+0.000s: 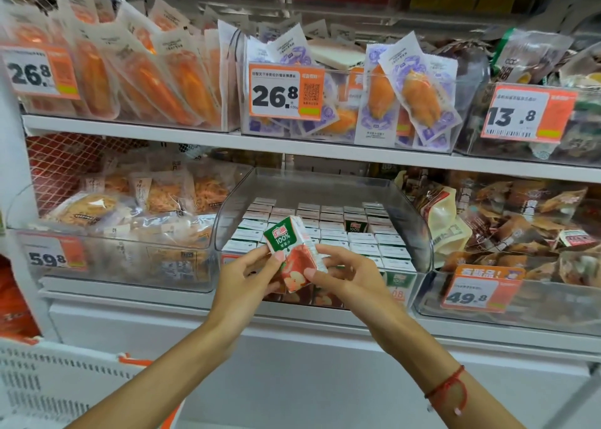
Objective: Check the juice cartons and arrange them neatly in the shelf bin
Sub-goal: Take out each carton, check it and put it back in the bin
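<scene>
Holding one small green-and-red apple juice carton (294,253) pinched between both hands (247,274) (349,274) above the clear plastic shelf bin (419,230), mid-check, remaining white-topped cartons (331,233) mostly rowed inside, this one unplaced.

You have one view only, from a wide-angle camera worn on your head. It faces forward and slightly down at a shop shelf (292,150), close enough that the clear bin (419,233) of juice cartons (328,230) fills the middle of the frame. Your two forearms enter from the bottom edge and meet just below centre. The upper shelf runs across the top third, and straight edges bow outward toward the frame's sides.
</scene>
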### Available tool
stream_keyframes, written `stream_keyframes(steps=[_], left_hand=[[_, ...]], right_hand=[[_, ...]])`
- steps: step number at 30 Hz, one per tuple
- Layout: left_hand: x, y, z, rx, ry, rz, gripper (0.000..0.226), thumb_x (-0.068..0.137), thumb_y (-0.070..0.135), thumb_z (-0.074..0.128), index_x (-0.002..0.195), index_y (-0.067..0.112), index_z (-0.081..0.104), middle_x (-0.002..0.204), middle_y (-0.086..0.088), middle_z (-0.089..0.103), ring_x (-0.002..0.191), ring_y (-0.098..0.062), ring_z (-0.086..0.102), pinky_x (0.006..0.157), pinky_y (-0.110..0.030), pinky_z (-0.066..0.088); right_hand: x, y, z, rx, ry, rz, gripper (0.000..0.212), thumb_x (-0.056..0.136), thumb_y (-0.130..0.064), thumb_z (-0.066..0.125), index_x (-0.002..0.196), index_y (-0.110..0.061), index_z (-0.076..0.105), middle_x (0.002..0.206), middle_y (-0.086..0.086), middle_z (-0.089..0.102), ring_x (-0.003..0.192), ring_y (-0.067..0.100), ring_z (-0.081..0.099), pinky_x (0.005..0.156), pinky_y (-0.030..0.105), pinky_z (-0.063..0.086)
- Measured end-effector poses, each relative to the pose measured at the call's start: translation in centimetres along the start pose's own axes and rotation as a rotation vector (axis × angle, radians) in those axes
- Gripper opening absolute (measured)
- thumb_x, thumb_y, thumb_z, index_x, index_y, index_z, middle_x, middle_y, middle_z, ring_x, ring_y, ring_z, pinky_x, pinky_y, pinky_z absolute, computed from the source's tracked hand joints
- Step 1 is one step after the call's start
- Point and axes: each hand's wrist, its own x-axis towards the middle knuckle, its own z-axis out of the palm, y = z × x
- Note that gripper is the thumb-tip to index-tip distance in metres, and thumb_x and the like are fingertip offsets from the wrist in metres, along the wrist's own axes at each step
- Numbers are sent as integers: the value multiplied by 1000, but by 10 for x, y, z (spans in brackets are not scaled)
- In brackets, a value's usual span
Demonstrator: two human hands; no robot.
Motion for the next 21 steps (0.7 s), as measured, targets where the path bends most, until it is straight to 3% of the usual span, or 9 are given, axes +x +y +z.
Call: stream_keyframes(steps=[3, 6, 10, 13, 16, 18, 21], left_hand=[[-1, -3, -3, 50, 54, 41, 17, 91, 18, 66, 95, 33, 71, 90, 12, 76, 81, -5, 73, 62, -14, 55], [-1, -1, 0, 8, 48, -4, 11, 88, 33, 66, 97, 29, 72, 85, 9, 77, 79, -6, 73, 61, -14, 54], [-1, 0, 5, 42, 2, -100, 29, 66, 57, 70, 84, 35, 72, 82, 12, 76, 80, -3, 73, 65, -17, 56], [0, -2, 3, 12, 14, -148, 16, 80, 46, 71, 83, 30, 72, 81, 9, 77, 79, -5, 73, 64, -16, 56], [2, 0, 0, -25, -8, -171, 11, 85, 39, 69, 88, 28, 72, 85, 9, 77, 80, -4, 73, 60, -11, 53], [2, 1, 1, 1, -45, -157, 15, 85, 36, 69, 97, 28, 71, 88, 10, 77, 85, -3, 72, 64, -12, 54], [3, 1, 3, 76, -105, -139, 20, 83, 35, 72, 102, 29, 72, 93, 9, 77, 96, -8, 71, 84, -23, 56]], right_hand=[[-1, 0, 3, -102, 44, -103, 37, 79, -19, 79, 104, -39, 60, 91, -10, 61, 73, -12, 60, 59, 10, 50], [-2, 3, 6, -227, 91, -178, 44, 73, -25, 85, 105, -42, 61, 88, -13, 65, 76, 1, 63, 70, 21, 56], [-1, 6, 9, -315, 100, -204, 49, 65, -28, 89, 105, -36, 62, 90, -11, 65, 80, 11, 62, 71, 27, 56], [0, 8, 6, -233, 2, -180, 42, 69, -27, 88, 102, -34, 64, 84, -10, 66, 77, 5, 62, 68, 23, 57], [4, 6, -2, -29, -78, -63, 12, 86, -32, 71, 98, -29, 73, 87, -5, 73, 84, 12, 67, 78, 31, 57], [5, 6, -4, 29, -78, -13, 16, 92, -35, 63, 94, -25, 75, 85, -1, 73, 81, 13, 67, 82, 33, 57], [7, 7, -3, 69, -18, -8, 26, 90, -41, 63, 89, -16, 72, 80, 4, 72, 74, 9, 66, 72, 24, 58]])
